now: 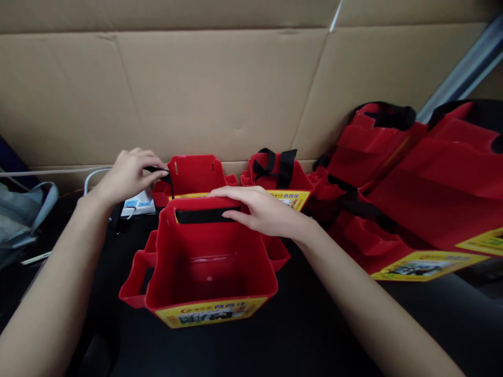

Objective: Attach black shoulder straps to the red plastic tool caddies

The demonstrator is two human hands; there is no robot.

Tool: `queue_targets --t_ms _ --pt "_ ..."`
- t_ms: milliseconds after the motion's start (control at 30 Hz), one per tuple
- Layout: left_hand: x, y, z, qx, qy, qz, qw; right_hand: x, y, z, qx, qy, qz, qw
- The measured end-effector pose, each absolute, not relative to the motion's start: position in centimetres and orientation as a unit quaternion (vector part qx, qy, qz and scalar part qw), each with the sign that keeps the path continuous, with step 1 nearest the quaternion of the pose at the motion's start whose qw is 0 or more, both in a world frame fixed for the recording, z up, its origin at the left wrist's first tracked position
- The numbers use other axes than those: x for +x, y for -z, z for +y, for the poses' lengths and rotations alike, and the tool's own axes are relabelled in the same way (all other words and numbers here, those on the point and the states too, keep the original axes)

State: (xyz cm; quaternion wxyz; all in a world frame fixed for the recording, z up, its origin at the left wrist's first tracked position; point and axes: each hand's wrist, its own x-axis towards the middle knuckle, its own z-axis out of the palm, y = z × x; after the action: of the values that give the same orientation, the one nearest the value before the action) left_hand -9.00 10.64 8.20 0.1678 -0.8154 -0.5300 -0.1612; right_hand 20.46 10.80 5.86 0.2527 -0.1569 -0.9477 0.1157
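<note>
A red plastic bin (208, 272) with a yellow label on its front stands open on the dark surface before me. A black strap (200, 215) runs across the inside of its far wall. My right hand (259, 209) lies over the far rim, its fingers pressing on the strap. My left hand (131, 173) is up at the left, pinching the strap's black free end (159, 170), which leads off the bin's far left corner. Behind stands a second red bin (194, 175).
A third red bin with a knotted black strap (277, 173) stands behind at the centre. Stacks of red bins (412, 183) lie tipped at the right. A cardboard wall (220, 84) closes the back. A white power strip (137, 204) and a grey bag (21, 214) are at the left.
</note>
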Motion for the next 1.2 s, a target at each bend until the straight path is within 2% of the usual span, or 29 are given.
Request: queue_targets --t_ms 167,367,567,700,800,900,967,1067,1200 --pt "-7.2 -7.1 11.2 -0.762 0.197 -0.559 0.261 20.7 -6.6 10.0 -0.14 -0.14 -0.95 0.24" --pt "-7.5 -7.6 11.0 -0.775 0.197 -0.563 0.208 21.2 -6.8 10.5 -0.106 -0.21 -0.946 0.225" --pt "-8.4 -7.3 11.4 -0.74 0.173 -0.611 0.223 21.6 -6.3 11.5 -0.067 -0.235 -0.939 0.243" --pt "-8.4 -6.6 11.9 -0.687 0.234 -0.641 0.249 21.3 -5.8 11.8 -0.061 -0.242 -0.936 0.247" --pt "-7.2 -6.0 12.2 -0.735 0.266 -0.59 0.201 21.4 -6.4 11.5 -0.07 -0.249 -0.939 0.228" --pt "-5.9 -6.0 12.1 -0.847 0.252 -0.461 0.078 23.1 -7.9 11.2 -0.178 -0.239 -0.935 0.193" --pt "-5.8 -6.4 11.8 -0.866 0.245 -0.434 0.043 25.2 -8.5 11.1 -0.341 -0.21 -0.903 0.152" --pt "-7.3 -7.3 11.0 -0.843 0.221 -0.487 0.061 28.3 -7.3 11.5 -0.625 -0.153 -0.766 -0.01" --pt "-11.1 -7.3 10.3 -0.764 0.109 -0.634 0.05 30.1 -2.8 13.4 -0.727 -0.097 -0.677 -0.07"
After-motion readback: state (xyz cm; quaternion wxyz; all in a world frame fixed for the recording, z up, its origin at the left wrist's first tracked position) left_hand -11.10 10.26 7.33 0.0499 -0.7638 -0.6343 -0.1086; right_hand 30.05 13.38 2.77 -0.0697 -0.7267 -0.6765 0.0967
